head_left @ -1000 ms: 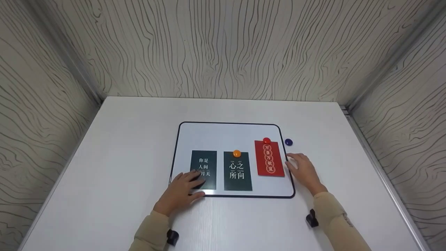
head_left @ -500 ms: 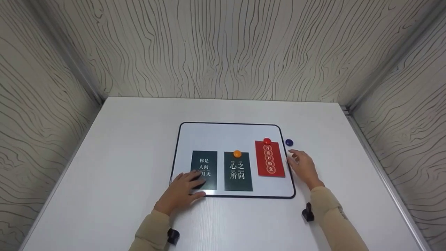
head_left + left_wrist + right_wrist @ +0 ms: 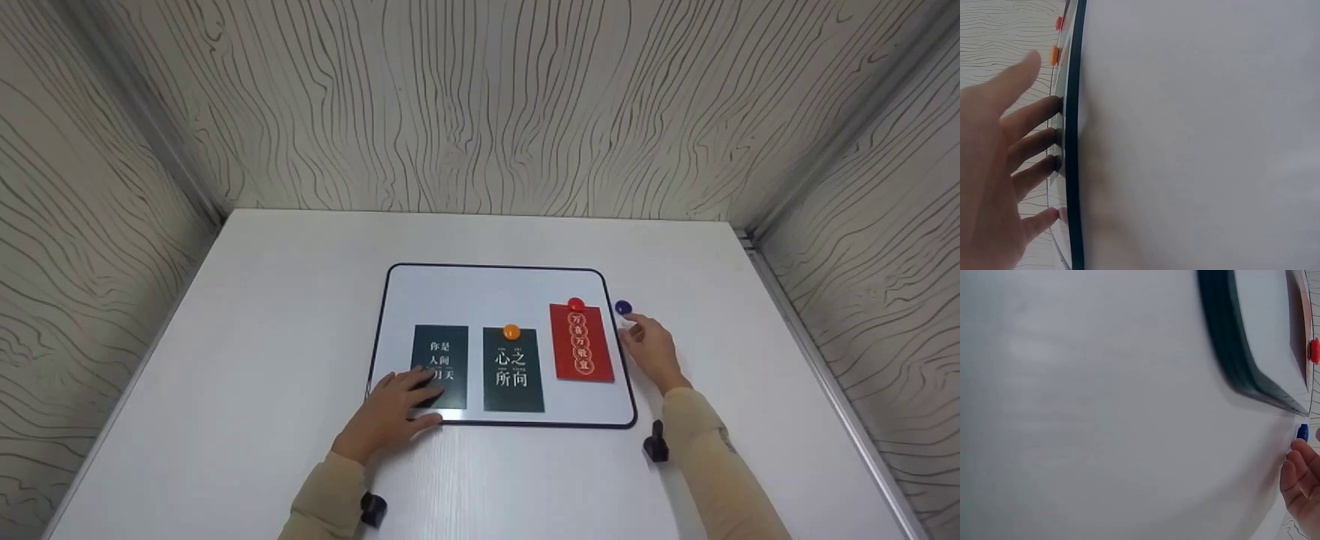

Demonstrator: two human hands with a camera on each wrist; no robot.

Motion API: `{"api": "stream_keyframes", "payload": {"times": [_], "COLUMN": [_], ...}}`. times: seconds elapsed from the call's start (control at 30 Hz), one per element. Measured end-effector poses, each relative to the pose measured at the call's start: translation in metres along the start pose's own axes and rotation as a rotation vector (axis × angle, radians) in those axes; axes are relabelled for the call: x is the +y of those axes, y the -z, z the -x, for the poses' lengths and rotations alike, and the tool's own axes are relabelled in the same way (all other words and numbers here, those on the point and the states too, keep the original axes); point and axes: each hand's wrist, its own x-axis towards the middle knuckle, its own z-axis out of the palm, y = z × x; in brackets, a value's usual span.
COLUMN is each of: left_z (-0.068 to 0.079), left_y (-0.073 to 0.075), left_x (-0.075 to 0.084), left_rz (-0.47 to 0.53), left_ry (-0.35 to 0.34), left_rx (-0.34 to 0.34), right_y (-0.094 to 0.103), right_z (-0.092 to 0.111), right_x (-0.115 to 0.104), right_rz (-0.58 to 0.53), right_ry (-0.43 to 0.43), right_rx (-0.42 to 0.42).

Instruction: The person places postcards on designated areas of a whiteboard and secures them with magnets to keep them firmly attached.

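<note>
A small black-edged whiteboard (image 3: pixel 465 292) lies flat on the table. My left hand (image 3: pixel 386 416) rests its spread fingertips on the lower left of a dark green card (image 3: pixel 450 394), hiding part of its print. In the left wrist view, those fingers (image 3: pixel 1033 143) touch the board's face. Just off the board's right edge lies a round dark blue magnet (image 3: pixel 623 307). My right hand (image 3: pixel 651 351) is right below it, fingers loosely bent, holding nothing visible. The right wrist view shows the fingertips (image 3: pixel 1289 467) close by the blue magnet (image 3: pixel 1302 432); whether they touch is unclear.
A second dark green card (image 3: pixel 514 394) bears an orange magnet (image 3: pixel 511 331) at its top. Farther right, a red card (image 3: pixel 562 352) sits slightly tilted under a red magnet (image 3: pixel 576 304). Patterned panels (image 3: pixel 480 112) enclose the white table (image 3: pixel 300 300) at back and sides.
My right hand has moved up along the board's right side toward the blue magnet, its fingers drawing closer together. My left hand stays on the green card.
</note>
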Motion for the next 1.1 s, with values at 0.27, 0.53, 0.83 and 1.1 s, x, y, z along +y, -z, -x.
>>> {"api": "stream_keyframes", "payload": {"times": [0.27,0.53,0.83,1.1], "left_z": [0.001,0.001,-0.002,-0.002], "left_y": [0.001,0.000,-0.001,-0.002], "left_x": [-0.002,-0.002,-0.003,0.000], "left_rz": [0.018,0.027,0.021,-0.025], "left_ry": [-0.007,0.002,0.007,0.006], "left_rx": [0.010,0.009,0.002,0.005], "right_y": [-0.004,-0.002,0.004,0.001], "right_z": [-0.005,-0.015,-0.025,-0.031], "right_x": [-0.003,-0.002,-0.002,0.001], "right_rz": [-0.043,-0.021,-0.044,-0.035], "right_ry": [0.019,-0.063,-0.124,-0.129], "right_rx": [0.022,-0.037,-0.057,-0.037]}}
